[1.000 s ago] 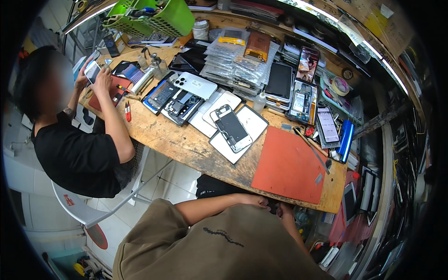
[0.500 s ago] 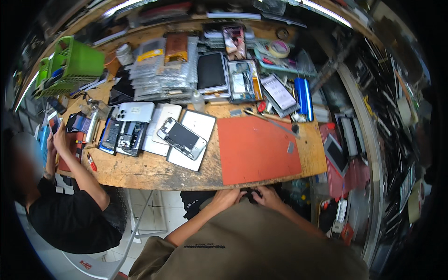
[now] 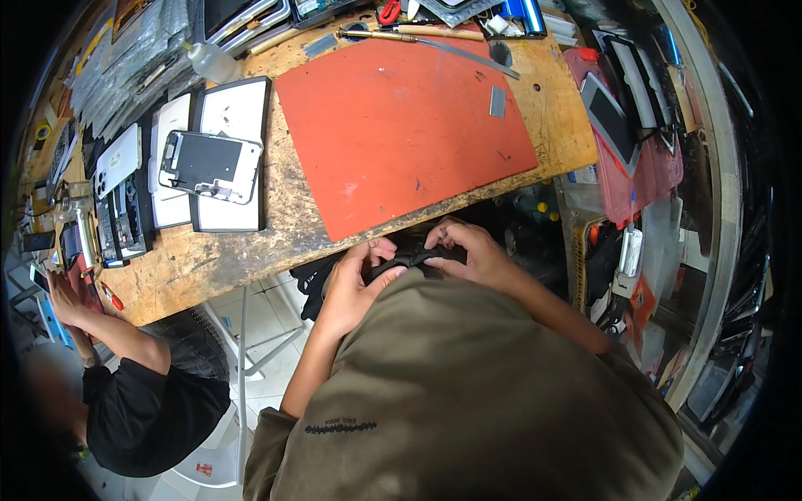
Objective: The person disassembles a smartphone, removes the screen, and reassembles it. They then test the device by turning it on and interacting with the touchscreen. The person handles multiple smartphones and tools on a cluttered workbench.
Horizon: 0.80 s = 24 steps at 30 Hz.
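Observation:
My left hand and my right hand are at my waist, just below the bench's front edge. Their curled fingers grip a band of black fabric above the hem of my olive shirt; exactly what the fabric belongs to is unclear. On the bench just above them lies an orange-red mat with a small grey metal piece and a long thin metal tool at its back. Left of the mat, an opened phone rests on white flat items in dark frames.
A co-worker in black sits on a chair at lower left, holding a phone. Along the bench are bagged stacks, a bottle and disassembled devices. A metal frame and racks of parts line the right side.
My view has tipped down and turned, so the bench's left end now sits lower. My hands have come further into sight, with fingers spread along the black fabric, gripping it.

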Available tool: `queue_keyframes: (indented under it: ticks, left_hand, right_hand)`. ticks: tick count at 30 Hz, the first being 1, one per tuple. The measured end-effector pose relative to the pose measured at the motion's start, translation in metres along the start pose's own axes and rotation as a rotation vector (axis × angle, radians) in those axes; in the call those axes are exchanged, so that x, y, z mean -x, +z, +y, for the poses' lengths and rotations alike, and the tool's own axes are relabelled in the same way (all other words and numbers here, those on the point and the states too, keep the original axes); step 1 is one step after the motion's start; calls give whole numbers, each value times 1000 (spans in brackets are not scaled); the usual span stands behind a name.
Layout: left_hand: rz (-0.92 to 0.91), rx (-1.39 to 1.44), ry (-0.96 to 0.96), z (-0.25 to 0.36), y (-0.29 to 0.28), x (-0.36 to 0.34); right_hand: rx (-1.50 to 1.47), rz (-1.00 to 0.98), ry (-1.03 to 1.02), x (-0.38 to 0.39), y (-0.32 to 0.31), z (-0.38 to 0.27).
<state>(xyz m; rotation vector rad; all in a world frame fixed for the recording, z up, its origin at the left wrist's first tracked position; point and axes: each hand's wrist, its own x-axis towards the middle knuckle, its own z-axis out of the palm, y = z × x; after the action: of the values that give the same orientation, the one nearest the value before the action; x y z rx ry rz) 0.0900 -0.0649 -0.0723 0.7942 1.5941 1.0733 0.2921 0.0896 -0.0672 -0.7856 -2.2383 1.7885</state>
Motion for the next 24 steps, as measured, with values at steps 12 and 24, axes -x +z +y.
queue_keyframes:
  ticks: [12, 24]
  left_hand:
    - [95, -189, -51, 17, 27, -13]
    - [-151, -444, 48, -2, 17, -31]
  right_hand:
    - [69, 79, -39, 2, 1, 6]
    - [207, -179, 229, -20, -20, 32]
